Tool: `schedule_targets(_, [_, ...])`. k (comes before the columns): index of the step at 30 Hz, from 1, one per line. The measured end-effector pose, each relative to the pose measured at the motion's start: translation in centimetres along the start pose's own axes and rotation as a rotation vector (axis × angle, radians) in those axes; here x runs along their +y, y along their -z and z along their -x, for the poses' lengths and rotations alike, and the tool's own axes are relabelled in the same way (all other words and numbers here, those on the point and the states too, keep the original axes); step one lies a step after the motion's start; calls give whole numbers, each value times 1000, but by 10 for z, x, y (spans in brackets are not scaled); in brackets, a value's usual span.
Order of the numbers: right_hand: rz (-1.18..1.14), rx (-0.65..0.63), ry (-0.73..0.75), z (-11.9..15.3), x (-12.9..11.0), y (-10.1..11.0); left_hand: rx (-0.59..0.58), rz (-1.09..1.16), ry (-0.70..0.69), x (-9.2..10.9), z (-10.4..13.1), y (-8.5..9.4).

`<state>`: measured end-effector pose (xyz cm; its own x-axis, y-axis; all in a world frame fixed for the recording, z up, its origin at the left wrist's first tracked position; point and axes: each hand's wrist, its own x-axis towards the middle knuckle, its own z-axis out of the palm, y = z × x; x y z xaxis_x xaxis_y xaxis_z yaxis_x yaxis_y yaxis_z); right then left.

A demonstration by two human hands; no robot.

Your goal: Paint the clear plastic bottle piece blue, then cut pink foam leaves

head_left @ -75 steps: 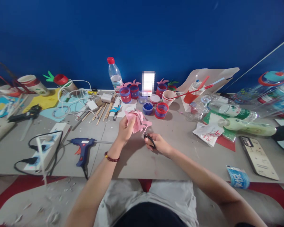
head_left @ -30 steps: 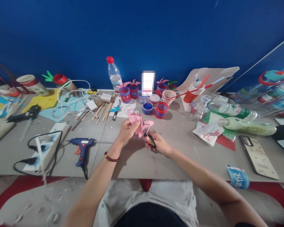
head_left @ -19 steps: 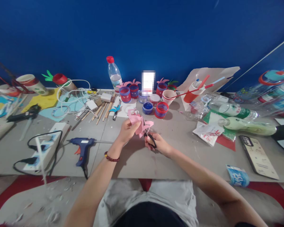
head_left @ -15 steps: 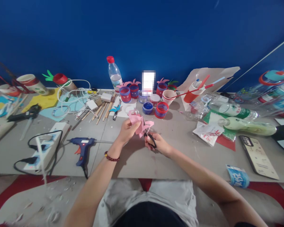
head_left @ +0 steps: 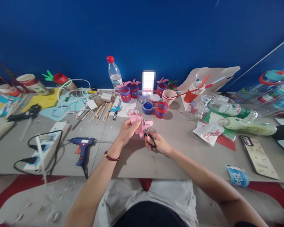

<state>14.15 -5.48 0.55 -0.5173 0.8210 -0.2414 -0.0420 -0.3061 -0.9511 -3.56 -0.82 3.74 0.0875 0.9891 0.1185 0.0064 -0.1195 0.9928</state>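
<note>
Pink paper with cut, petal-like strips is pinched between the thumb and fingers of my left hand. My right hand grips black-handled scissors, with its fingers around the handles. The scissor blades lie against the paper, pointing up and away from me. Part of the paper is hidden behind my left thumb. Just beyond my hands stand a small blue pot and a red and purple ring-shaped cup. Behind them are painted cups topped with pink paper leaves.
On the left lie a blue glue gun, a power strip with cords, and wooden sticks. A capped bottle stands by the blue wall. To the right are plastic bottles, a phone and a blue wrapper.
Both hands stay almost in place. The cut strip of pink paper by the scissors has shifted slightly to the left.
</note>
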Motion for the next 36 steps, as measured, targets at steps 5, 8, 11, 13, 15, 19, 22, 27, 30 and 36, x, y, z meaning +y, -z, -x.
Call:
schedule_targets(5, [-13,10,-11,0,-2,-1,7,12,13,-1,0,1])
schedule_targets(8, [-11,18,-20,1,-4,-2,13,18,16,-1,0,1])
schedule_targets(11, [-14,18,-14,1,-4,-2,9,21,18,0,0,2])
schedule_targets(13, [-15,17,-12,0,-3,-2,7,19,19,1,0,2])
schedule_targets(15, [-14,18,-13,0,-2,-2,10,18,21,1,0,1])
schedule_targets(19, [-24,12,-13,0,-2,-1,10,31,31,0,-1,2])
schedule_targets(22, [-23,1,-11,1,-2,0,12,32,25,-2,-1,2])
schedule_targets(27, [-15,-9,-7,1,-1,1,20,61,35,-4,-1,2])
schedule_targets(30, [-11,0,-9,1,-1,1,26,60,42,-5,-1,3])
schedule_targets(36, [-7,4,-12,0,-2,0,13,88,54,-6,-1,3])
